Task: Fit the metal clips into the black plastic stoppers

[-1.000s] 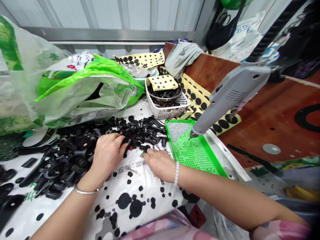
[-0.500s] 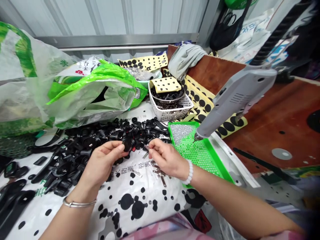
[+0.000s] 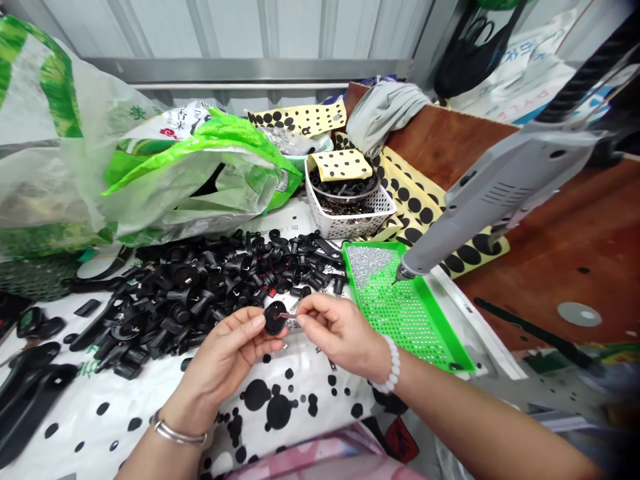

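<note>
My left hand (image 3: 227,353) pinches a small round black plastic part (image 3: 275,316) between thumb and fingers, just above the white spotted sheet (image 3: 150,413). My right hand (image 3: 337,330), with a white bead bracelet at the wrist, pinches a small thin metal piece (image 3: 289,315) whose tip meets the black part. Both hands hover in front of a big pile of black plastic parts (image 3: 200,290). A few loose metal strips lie on the sheet under my right hand.
A grey electric screwdriver (image 3: 500,193) hangs over a green perforated tray (image 3: 415,310) holding tiny silver screws. Behind stand a white basket (image 3: 350,210) of dark parts, yellow sheets of black dots (image 3: 420,207), and green-white plastic bags (image 3: 165,173). A brown board lies to the right.
Both hands left the pile and lifted toward me. The left picked up a black part, the right a metal piece, and the two have come together.
</note>
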A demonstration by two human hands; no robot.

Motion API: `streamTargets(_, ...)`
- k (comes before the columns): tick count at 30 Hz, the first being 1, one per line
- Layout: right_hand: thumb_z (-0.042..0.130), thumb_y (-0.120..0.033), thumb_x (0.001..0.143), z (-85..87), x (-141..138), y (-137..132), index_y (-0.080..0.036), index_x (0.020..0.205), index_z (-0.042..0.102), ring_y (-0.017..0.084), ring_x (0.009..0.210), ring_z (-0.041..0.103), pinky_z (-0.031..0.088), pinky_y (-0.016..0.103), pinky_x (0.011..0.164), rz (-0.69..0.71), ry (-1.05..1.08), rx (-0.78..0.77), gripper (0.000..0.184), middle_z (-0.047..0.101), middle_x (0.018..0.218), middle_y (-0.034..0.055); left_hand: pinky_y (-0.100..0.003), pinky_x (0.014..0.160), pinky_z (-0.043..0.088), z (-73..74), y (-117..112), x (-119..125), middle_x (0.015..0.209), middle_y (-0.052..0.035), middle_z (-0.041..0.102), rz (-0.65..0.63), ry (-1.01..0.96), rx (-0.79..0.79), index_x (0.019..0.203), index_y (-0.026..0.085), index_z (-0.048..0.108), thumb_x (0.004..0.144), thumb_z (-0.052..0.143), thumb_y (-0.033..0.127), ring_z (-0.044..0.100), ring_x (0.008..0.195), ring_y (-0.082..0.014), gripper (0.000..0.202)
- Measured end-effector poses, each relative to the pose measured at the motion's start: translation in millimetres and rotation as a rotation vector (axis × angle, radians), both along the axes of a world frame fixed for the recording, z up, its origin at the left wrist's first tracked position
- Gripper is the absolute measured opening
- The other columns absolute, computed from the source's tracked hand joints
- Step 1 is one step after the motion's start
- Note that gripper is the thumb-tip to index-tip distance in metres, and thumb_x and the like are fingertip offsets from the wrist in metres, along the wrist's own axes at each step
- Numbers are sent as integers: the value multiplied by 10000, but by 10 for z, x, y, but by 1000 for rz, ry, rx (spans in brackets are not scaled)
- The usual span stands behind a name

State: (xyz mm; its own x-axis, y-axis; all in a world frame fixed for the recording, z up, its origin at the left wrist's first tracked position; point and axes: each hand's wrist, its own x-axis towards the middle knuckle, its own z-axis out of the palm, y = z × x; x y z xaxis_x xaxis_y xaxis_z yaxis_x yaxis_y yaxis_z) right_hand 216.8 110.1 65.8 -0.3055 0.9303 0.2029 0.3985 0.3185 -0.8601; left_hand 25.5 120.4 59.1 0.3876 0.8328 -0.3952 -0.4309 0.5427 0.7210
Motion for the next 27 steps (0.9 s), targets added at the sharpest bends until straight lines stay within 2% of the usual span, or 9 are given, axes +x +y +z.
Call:
streamTargets(3,473,-176,826,52,-7,-30,-159,779,589,106,608,504,382,238,561,-21,-81,87,126,563,684,4,-268,668,581,0,-31,27,759,-46,713,45,61,23,829,136,658,640,784,214,688,726,-176,240)
streamTargets(7,419,-183,854,88,-63,-97,-150,736,590,128,611,504,362,259,568,-50,-389,299,211,568,670,29,-255,660,576,-56,-71,59,815,-30,704,94,188,121,953,154,651,635,786,209,662,686,-134,350)
streamTargets(9,399,-187,866,95,-90,-117,-146,719,589,133,597,489,340,267,554,-58,-492,320,243,561,664,37,-240,664,567,-99,-79,58,803,-22,703,101,252,180,962,157,655,642,780,208,651,673,-121,348)
streamTargets(11,418,-180,848,103,-101,-112,-144,717,593,134,608,479,328,271,562,-52,-452,229,222,557,672,38,-230,667,557,-135,-83,49,754,-16,702,94,303,224,976,162,656,653,771,216,646,658,-118,347)
streamTargets(14,480,-149,782,104,-89,-65,-149,680,593,115,591,463,327,256,565,-25,-262,19,152,531,617,4,-234,678,550,-161,-107,41,757,-28,709,85,360,288,980,169,661,654,763,215,652,673,-133,345)
streamTargets(17,505,-138,757,66,-90,-16,-152,655,594,71,477,422,314,206,478,7,-149,-121,136,490,515,-44,-249,731,550,-167,-160,57,890,-49,697,105,434,446,941,186,687,644,759,191,653,800,-165,306)
streamTargets(20,511,-147,763,16,-138,-4,-146,681,601,56,457,425,321,175,435,14,-41,-221,121,504,518,-51,-247,775,544,-174,-201,70,1008,-48,658,129,482,566,919,209,701,657,746,184,629,910,-180,267)
streamTargets(23,535,-196,786,-9,-192,-14,-138,762,604,57,496,466,375,172,450,3,88,-293,94,563,609,-27,-216,710,545,-191,-198,48,891,-26,685,121,430,483,963,217,679,680,739,198,645,781,-139,290)
streamTargets(27,618,-228,732,-42,-200,-19,-140,829,621,40,434,472,407,170,416,19,447,-528,131,591,639,-29,-228,694,543,-222,-169,-3,786,-27,712,105,366,378,990,188,655,686,742,211,658,709,-138,317)
